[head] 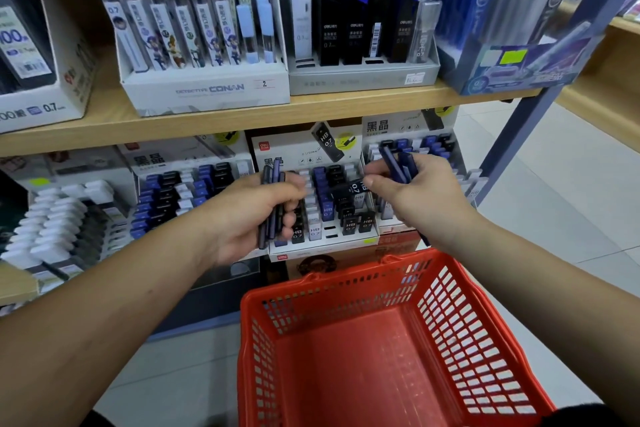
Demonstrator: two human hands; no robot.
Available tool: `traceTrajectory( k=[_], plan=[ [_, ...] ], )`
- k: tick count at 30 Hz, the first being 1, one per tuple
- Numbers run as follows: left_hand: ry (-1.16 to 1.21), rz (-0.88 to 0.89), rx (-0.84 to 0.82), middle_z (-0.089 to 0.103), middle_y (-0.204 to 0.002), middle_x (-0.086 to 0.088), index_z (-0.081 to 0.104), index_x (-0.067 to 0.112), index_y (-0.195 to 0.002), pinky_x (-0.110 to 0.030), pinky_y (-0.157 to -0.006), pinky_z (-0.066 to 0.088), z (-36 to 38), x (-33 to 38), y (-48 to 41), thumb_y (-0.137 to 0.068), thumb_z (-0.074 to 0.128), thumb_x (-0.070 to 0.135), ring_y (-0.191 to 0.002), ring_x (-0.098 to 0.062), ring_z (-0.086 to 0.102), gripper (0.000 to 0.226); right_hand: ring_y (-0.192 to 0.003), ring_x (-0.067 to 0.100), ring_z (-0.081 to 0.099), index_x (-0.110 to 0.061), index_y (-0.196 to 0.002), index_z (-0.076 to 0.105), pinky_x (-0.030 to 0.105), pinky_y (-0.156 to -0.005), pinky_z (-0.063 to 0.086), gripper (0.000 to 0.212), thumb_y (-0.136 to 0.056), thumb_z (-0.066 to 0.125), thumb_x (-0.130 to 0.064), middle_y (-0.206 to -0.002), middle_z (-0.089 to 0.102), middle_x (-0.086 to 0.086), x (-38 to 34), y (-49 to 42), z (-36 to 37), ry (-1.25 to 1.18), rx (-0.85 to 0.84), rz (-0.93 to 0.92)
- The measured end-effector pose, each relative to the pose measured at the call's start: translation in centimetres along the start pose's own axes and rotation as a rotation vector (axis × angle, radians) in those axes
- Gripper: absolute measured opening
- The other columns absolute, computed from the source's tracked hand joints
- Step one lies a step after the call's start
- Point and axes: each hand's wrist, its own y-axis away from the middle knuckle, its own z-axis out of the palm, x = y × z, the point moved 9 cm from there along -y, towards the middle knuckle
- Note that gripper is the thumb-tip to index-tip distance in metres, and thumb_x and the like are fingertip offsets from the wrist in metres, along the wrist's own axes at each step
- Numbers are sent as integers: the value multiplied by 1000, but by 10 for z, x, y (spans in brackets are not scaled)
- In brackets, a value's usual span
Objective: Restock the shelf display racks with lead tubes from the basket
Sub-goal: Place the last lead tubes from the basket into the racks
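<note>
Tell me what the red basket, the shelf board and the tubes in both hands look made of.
Basket: moulded plastic, slightly glossy; one-piece lattice walls. Shelf board: pale wood or wood-look laminate, matte; even tan surface, can't tell which. Tubes, in the left hand and the right hand: dark blue hard plastic, likely; smooth with a sheen.

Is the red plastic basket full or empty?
Empty, as far as visible: nothing lies on the bare floor of the red plastic basket; its near end is out of frame.
</note>
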Motion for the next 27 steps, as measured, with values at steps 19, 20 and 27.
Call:
traceTrajectory(
  k=[19,20,27],
  plan=[
    [98,-116,-235,58,-80,-7,58,7,-129,-22,-40,25,16,-13,17,-100,54,11,-60,-15,48,30,-44,0,53,-12,-88,77,12,-47,42,9,-84,85,-13,-58,66,-12,-11,4,8,142,-46,-37],
    [63,-91,-222,62,-82,-9,59,6,-128,-22,-41,27,15,-12,17,-98,55,4,-62,-16,51,30,-40,2,48,-11,-89,77,15,-44,40,9,-85,84,-13,-52,62,-12,-8,4,9,100,-60,-14],
    [-206,30,-108,60,-77,-7,65,9,-114,-23,-42,26,12,-11,12,-98,68,14,-58,-13,48,17,-42,20,37,-7,-94,75,26,-42,32,11,-87,82,-11,-47,48,4,-7,9,14,-71,-140,34]
  ],
)
